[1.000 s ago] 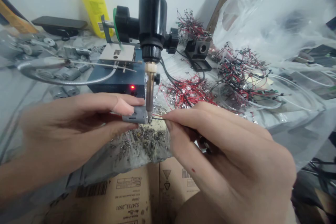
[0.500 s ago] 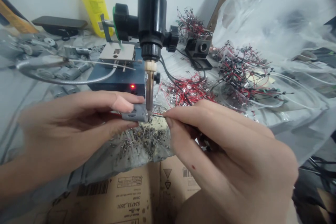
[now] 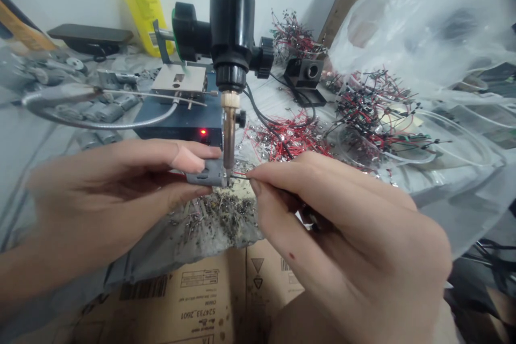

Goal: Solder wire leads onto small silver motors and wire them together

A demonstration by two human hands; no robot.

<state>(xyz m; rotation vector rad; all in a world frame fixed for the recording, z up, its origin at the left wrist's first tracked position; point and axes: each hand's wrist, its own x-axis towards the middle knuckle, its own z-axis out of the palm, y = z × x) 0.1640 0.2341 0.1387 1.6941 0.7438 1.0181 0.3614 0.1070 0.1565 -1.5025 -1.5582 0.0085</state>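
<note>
Between the thumb and fingers of my left hand (image 3: 133, 188) is a small grey electric motor (image 3: 205, 174), its terminal end facing right. A soldering iron (image 3: 229, 140), clamped upright in a black stand (image 3: 233, 27), points down with its tip at that end of the motor. My right hand (image 3: 342, 226) pinches thin red and black wires (image 3: 242, 175) whose ends reach to the tip. Whether the tip touches the wires or the motor terminal, I cannot tell. The rest of the wires is mostly hidden in my right palm.
A blue soldering station (image 3: 177, 123) with a lit red lamp stands behind my left hand. Grey motors (image 3: 108, 107) lie at left, wire piles (image 3: 288, 137) at back right. Solder scraps (image 3: 221, 220) cover the sheet below; a cardboard box (image 3: 193, 301) is nearest me.
My right hand has moved slightly left, bringing the wires closer to the iron tip and motor. My left hand and the motor stay almost still.
</note>
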